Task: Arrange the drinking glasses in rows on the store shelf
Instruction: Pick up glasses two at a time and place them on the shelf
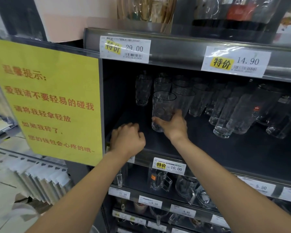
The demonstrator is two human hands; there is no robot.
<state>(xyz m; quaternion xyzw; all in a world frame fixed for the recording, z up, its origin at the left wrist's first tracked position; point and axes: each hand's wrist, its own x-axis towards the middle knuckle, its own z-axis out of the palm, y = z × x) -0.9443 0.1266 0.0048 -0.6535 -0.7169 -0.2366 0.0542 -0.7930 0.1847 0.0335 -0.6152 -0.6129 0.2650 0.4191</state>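
one glass [164, 108] at frame centre, right hand [172, 126] gripping its base over the dark shelf [225, 148]; more glasses [183, 93] behind. left hand [128, 137] curled, left of centre; i see nothing in it.

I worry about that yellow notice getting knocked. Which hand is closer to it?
Left. The left hand is curled at the left end of the shelf, just beside the yellow notice; the right hand is farther right, gripping a glass.
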